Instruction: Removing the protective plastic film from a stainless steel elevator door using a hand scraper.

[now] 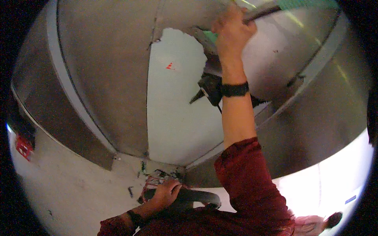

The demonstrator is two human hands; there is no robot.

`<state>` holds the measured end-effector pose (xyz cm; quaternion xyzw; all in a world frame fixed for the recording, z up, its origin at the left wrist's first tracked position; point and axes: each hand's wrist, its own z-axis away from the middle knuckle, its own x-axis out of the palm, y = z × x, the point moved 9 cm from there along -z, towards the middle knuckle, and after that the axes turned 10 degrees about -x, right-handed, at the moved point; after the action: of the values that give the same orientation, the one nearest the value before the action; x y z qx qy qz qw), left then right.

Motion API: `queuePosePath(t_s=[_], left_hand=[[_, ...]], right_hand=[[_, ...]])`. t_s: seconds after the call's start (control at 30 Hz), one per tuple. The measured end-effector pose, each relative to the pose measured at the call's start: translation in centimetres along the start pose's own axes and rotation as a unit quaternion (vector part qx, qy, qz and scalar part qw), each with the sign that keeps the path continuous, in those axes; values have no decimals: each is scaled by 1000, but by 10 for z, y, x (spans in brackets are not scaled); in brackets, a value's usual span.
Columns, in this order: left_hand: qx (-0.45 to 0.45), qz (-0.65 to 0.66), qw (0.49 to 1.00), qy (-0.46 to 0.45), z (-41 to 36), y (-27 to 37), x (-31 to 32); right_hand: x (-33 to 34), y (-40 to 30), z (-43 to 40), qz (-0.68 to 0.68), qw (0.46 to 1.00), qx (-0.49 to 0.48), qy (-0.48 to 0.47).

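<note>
My right hand (234,29) is raised at the upper right, its fingers curled around a dark bar-like piece (262,13). This piece reaches towards a green, ribbed-looking object (307,4); its exact kind cannot be told. Behind my forearm is a black device (212,88) with a pointed part and a thin cable, partly hidden. A pale panel (177,103) with a small red mark shows through a ragged-edged opening in a brown covering (103,73). My left hand (166,193) is low, loosely curled beside a dark curved object (203,197); whether it holds anything is unclear.
Dark scraps and a red-framed object (150,184) lie below, near the panels' lower corner. A red item (24,147) is at the far left on the pale floor (73,188). Another person (313,224) is at the lower right. Brown panels with pale strips curve along both sides.
</note>
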<state>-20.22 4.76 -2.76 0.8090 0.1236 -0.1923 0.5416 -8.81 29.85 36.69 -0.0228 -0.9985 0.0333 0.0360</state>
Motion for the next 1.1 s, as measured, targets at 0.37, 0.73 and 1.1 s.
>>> queuePosePath(t_s=[0.37, 0.73, 1.1], left_hand=[[5, -1, 1000, 7, -10, -12, 15], [-12, 17, 998, -51, -9, -38, 25], [-12, 9, 1000, -10, -14, -42, 21]], right_hand=[[-12, 14, 14, -66, 973, 191, 109], [-15, 48, 23, -83, 969, 221, 78], [73, 45, -13, 19, 975, 217, -36]])
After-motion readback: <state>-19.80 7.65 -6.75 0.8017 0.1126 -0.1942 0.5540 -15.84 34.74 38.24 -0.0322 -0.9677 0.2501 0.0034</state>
